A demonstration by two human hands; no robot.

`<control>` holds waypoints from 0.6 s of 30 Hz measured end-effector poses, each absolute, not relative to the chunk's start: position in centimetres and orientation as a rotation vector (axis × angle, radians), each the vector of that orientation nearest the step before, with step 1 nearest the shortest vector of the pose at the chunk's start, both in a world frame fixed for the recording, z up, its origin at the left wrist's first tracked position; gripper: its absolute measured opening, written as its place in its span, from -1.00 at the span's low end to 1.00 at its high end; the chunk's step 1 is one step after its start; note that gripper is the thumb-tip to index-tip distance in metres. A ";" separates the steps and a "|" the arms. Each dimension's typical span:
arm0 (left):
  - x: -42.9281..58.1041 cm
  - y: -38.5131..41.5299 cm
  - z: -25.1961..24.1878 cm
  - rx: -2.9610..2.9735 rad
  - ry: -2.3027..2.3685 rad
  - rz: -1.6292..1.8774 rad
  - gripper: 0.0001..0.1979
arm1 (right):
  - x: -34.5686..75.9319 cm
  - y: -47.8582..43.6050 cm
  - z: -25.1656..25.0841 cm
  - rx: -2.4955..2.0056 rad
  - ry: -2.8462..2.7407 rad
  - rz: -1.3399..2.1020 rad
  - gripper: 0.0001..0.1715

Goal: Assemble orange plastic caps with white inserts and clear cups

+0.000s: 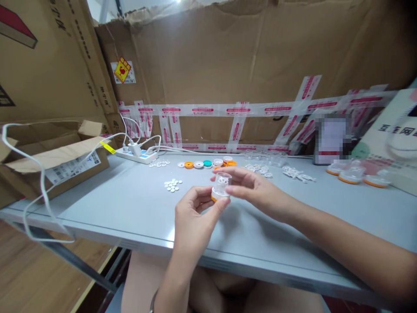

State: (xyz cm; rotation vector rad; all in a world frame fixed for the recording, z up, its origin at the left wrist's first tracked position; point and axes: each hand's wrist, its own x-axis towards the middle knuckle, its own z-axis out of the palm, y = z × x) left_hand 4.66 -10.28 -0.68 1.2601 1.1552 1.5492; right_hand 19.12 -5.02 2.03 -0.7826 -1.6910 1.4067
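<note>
Over the grey table (137, 208) I hold a small clear plastic cup on an orange-and-white base (220, 188) between both hands. My left hand (194, 219) pinches the base from below with thumb and fingers. My right hand (252, 188) closes its fingertips on the clear top, which has a white part inside. A cluster of small white discs (172, 184) lies on the table just left of my hands.
A row of orange, white and teal caps (206, 164) lies behind my hands, with white plastic pieces (295, 173) and clear cups to the right. Finished orange-based pieces (353, 174) sit far right. A power strip (137, 154), white cable and open cardboard box (54, 158) are at left.
</note>
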 end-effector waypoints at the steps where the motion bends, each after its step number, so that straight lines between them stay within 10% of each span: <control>1: 4.7 -10.3 -0.7 1.272 1.148 1.550 -0.74 | 19.0 -5.2 2.0 -0.778 -1.753 1.387 -0.59; 18: 5.0 -9.7 -1.7 1.911 1.490 1.644 -0.81 | 18.6 -5.8 1.9 -0.968 -1.839 1.235 -0.74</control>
